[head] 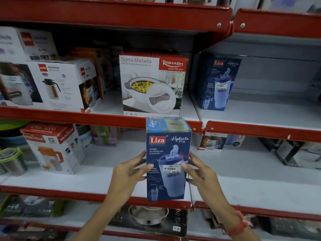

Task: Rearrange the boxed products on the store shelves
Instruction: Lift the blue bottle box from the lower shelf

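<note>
I hold a blue Liza Hydrate Pro box (pixel 167 153) upright in front of the shelves, at the centre of the view. My left hand (pixel 129 173) grips its left side and my right hand (pixel 201 171) grips its right side, thumbs on the front face. A second, identical Liza box (pixel 217 82) stands on the upper shelf at the right. A white and red Rishabh casserole box (pixel 152 84) stands on that same shelf level, just above the held box.
White flask boxes (pixel 64 84) fill the upper shelf at left. A Murlidhar jug box (pixel 53 146) and lidded containers (pixel 10 160) sit on the middle shelf (pixel 243 180) at left. Red shelf edges (pixel 86 117) run across. Small boxes (pixel 212 143) stand at the back right.
</note>
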A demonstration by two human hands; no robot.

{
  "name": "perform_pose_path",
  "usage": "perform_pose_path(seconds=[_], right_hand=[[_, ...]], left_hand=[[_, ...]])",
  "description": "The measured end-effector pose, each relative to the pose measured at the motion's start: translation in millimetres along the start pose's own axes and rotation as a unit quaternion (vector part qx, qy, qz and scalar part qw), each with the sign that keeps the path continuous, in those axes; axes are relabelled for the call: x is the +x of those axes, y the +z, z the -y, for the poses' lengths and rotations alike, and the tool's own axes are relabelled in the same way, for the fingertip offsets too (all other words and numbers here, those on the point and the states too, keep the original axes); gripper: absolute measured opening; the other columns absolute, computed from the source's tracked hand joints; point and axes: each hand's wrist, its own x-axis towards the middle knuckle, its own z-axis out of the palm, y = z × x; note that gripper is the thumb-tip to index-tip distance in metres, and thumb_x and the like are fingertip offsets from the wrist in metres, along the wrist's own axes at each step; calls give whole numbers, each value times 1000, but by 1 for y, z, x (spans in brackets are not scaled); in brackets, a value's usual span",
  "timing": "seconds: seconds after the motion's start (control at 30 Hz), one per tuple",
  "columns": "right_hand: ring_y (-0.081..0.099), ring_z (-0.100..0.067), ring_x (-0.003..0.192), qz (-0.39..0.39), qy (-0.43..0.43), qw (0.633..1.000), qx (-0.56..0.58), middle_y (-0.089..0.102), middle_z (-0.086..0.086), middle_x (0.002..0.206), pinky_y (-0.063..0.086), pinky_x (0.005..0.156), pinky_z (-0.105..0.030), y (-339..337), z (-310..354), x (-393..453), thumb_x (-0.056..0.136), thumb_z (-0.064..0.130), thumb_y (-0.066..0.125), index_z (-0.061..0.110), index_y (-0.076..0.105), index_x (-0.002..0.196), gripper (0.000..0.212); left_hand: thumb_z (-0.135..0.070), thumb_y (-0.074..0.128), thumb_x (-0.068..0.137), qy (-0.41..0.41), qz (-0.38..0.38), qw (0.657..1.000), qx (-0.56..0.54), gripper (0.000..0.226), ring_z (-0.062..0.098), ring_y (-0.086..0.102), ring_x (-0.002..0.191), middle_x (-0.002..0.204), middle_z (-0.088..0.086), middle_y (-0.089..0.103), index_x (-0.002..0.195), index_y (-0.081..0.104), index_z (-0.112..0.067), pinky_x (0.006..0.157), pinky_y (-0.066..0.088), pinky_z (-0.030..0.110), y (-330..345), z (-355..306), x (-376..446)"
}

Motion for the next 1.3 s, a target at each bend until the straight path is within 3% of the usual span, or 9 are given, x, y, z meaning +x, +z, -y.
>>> perform_pose_path(seconds=[0.1, 0.2, 0.43, 0.6, 0.77, 0.93, 1.07, 1.17, 1.3], right_hand=[[69, 1, 96, -8, -32, 999, 18, 71, 14, 114, 58, 71, -18, -13, 42, -5, 90, 28, 61, 49, 53, 126, 42], [67, 3, 99, -17, -67, 997, 24, 73, 22, 105, 58, 66, -14, -27, 86, -9, 91, 28, 59, 49, 53, 128, 43], [64, -16, 112, -41, -124, 991, 4, 68, 6, 121, 61, 82, -43, -49, 148, -17, 81, 42, 54, 40, 48, 138, 57], [63, -10, 112, -46, -117, 992, -4, 67, 10, 121, 61, 81, -41, -54, 150, -20, 84, 38, 55, 38, 47, 139, 55], [65, -20, 111, -54, -120, 991, -6, 67, 2, 122, 60, 83, -48, -66, 142, -6, 85, 37, 54, 36, 47, 139, 54], [71, -12, 100, -82, -116, 990, 22, 73, 13, 111, 62, 70, -33, -97, 124, 33, 94, 28, 53, 39, 58, 128, 36], [68, 6, 95, -117, -98, 987, 37, 74, 25, 102, 59, 61, -16, -123, 110, 70, 94, 28, 52, 36, 57, 130, 37], [67, 9, 93, -143, -85, 985, 55, 74, 27, 98, 55, 56, -12, -142, 101, 95, 95, 25, 52, 36, 56, 131, 37], [61, -21, 116, -177, -58, 980, 71, 68, 0, 124, 56, 78, -36, -169, 97, 128, 96, 23, 52, 27, 51, 138, 42]], left_hand=[[-38, 70, 68, 43, -3, 999, -13, 41, 11, 72, 96, 107, -15, 75, 107, 66, -48, 74, 64, 37, -2, -42, -5], [-33, 68, 74, 90, 3, 995, -29, 44, 9, 72, 97, 106, -15, 76, 118, 65, -35, 72, 63, 33, -2, -84, -2], [-25, 67, 72, 146, 5, 987, -72, 41, 7, 75, 80, 86, -21, 78, 112, 66, -31, 53, 59, 18, 5, -146, -2], [-27, 66, 69, 143, 12, 987, -75, 49, 9, 75, 82, 93, -18, 77, 118, 65, -26, 55, 61, 22, 9, -153, -4], [-32, 65, 70, 146, 22, 986, -73, 35, 3, 74, 82, 86, -22, 77, 102, 66, -45, 54, 59, 19, 24, -153, 11], [-21, 64, 85, 152, 51, 986, -39, 33, -5, 70, 85, 85, -25, 76, 100, 60, -50, 55, 57, 15, 66, -151, 55], [-15, 60, 90, 155, 63, 985, -28, 37, 2, 70, 90, 106, -8, 73, 124, 58, -30, 63, 61, 20, 109, -146, 95], [-14, 59, 91, 150, 68, 986, -33, 42, -4, 69, 85, 103, -12, 71, 132, 52, -19, 63, 60, 18, 135, -144, 124], [-15, 60, 91, 155, 50, 987, 9, 45, 16, 67, 104, 122, 6, 68, 134, 50, -17, 85, 60, 44, 169, -144, 161]])
